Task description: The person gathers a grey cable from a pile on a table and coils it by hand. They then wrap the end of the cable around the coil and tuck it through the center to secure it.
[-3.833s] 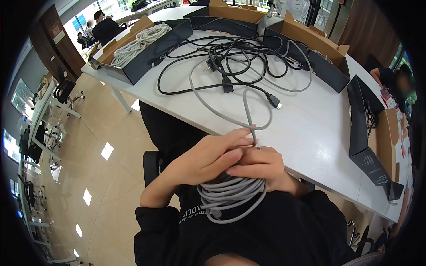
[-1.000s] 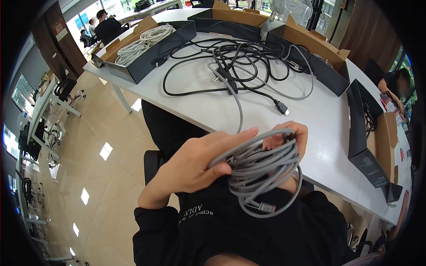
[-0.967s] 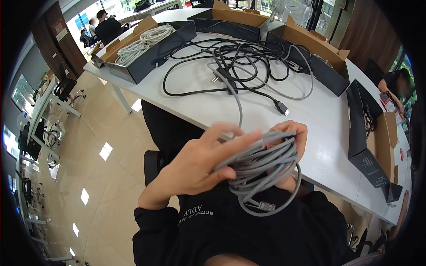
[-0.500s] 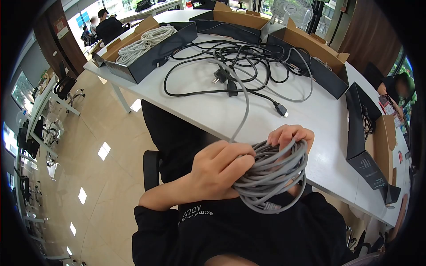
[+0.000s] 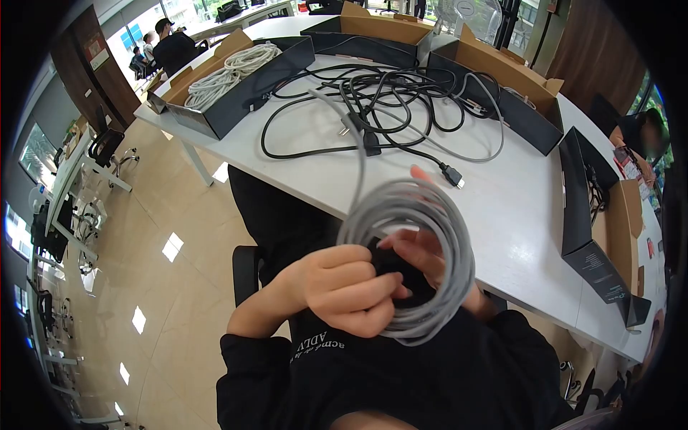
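Note:
A grey network cable is wound into a thick round coil in front of my chest, its opening facing me. My left hand is closed on the coil's left side, fingers curled in. Behind the coil and partly showing through its opening is my right hand; it supports the loops from the right, with one fingertip sticking up past the top. From the coil's left a loose length of the same cable runs up to the table. A tangle of black cables lies there, with a plug and a video connector.
Open black boxes line the white table: one with white cable at the left, others at the back, one with black cable at the right. A person sits at the far right; another person is at the back left.
The coil has turned so its opening faces me. My right hand has gone from the coil's top right to behind it. The loose cable has swung left.

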Motion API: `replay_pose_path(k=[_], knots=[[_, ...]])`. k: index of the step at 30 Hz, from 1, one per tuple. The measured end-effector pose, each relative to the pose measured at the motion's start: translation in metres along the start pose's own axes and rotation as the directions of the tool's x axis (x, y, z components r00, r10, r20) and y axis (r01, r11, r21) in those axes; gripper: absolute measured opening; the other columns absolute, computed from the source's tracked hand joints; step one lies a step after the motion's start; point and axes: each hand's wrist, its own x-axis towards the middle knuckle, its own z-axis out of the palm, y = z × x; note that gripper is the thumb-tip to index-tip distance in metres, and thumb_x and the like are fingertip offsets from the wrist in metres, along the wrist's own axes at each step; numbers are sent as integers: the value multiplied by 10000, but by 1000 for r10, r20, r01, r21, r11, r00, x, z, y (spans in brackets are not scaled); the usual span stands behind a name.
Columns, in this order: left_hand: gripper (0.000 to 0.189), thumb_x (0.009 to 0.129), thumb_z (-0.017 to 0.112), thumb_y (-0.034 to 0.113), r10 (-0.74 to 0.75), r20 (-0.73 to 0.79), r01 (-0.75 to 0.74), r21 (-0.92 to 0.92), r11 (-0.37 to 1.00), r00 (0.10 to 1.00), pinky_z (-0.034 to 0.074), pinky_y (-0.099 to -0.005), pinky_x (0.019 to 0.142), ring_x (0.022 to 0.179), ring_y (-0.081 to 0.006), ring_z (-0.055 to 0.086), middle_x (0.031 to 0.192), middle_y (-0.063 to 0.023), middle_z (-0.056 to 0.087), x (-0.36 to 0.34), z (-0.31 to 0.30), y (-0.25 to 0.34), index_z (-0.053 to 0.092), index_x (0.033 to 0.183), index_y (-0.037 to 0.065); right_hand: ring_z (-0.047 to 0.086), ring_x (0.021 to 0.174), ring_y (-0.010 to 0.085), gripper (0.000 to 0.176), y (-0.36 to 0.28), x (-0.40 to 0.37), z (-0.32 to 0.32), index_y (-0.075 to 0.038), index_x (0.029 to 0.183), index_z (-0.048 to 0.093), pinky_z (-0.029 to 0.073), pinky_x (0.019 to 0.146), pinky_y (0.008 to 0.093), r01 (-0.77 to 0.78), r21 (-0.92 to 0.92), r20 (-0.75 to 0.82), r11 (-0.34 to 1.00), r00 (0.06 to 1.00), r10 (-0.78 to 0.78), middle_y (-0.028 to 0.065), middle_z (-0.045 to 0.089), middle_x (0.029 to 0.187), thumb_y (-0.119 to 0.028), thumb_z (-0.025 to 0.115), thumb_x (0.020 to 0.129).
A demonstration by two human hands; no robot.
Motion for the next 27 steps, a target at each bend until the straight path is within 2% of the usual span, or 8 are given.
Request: replay_pose_path(k=[1,7,13,17,19,23,26,27], knots=[[264,705,648,-10,-44,-6,45,21,999,999,387,-219,461,471,-103,420,769,-41,543,2,-5,-1,412,763,92,533,948,150,778,0,1,1,-7,1359,183,460,790,269,-67,253,57,965,997,54,109,547,1050,-144,667,765],[222,671,654,42,-287,-162,306,107,946,944,438,-263,468,523,-157,519,809,-118,594,-5,-10,-8,448,753,26,501,1067,261,609,3,7,-15,46,1239,383,351,930,329,396,-207,560,895,798,-223,178,496,1158,-134,660,728],[301,682,691,49,-405,-33,399,-116,910,914,501,-330,651,705,-271,609,853,-170,593,0,0,15,475,879,-23,403,1182,335,550,25,3,-3,4,1234,419,303,1004,406,600,-306,600,739,724,-339,205,410,1261,-197,608,759],[385,654,713,38,-608,95,579,-447,682,788,469,-333,767,853,-234,586,925,-133,562,-7,0,33,496,967,-19,391,1203,309,466,22,10,-5,-32,1269,374,290,1028,411,871,-474,737,129,473,-484,189,400,1279,-200,474,846],[408,653,724,34,-736,208,725,-472,501,645,474,-346,757,859,-272,588,936,-173,566,7,-10,40,485,976,-36,407,1199,279,387,26,2,-6,-43,1216,449,297,1023,404,784,-519,674,340,620,-402,153,458,1241,-202,436,863],[458,682,730,88,-780,161,562,-781,273,604,381,-346,817,1018,-254,461,1069,-152,408,18,6,57,424,1013,6,529,1054,247,293,15,-1,-7,-53,1054,580,323,983,390,672,-733,656,-104,658,-370,116,563,1104,-203,446,841],[511,675,742,107,-771,297,609,-779,146,564,343,-347,812,996,-265,445,1071,-154,388,19,0,64,397,1040,16,537,1029,245,277,7,-6,-2,-48,1035,584,336,960,381,655,-753,620,-65,672,-405,113,569,1075,-186,464,826],[521,673,758,245,-728,250,645,-691,328,638,334,-351,800,947,-242,452,1091,-143,421,21,-2,57,439,1021,24,539,1021,244,272,5,-6,1,-47,1028,586,341,953,378,673,-740,603,14,673,-428,111,572,1066,-180,470,821]])
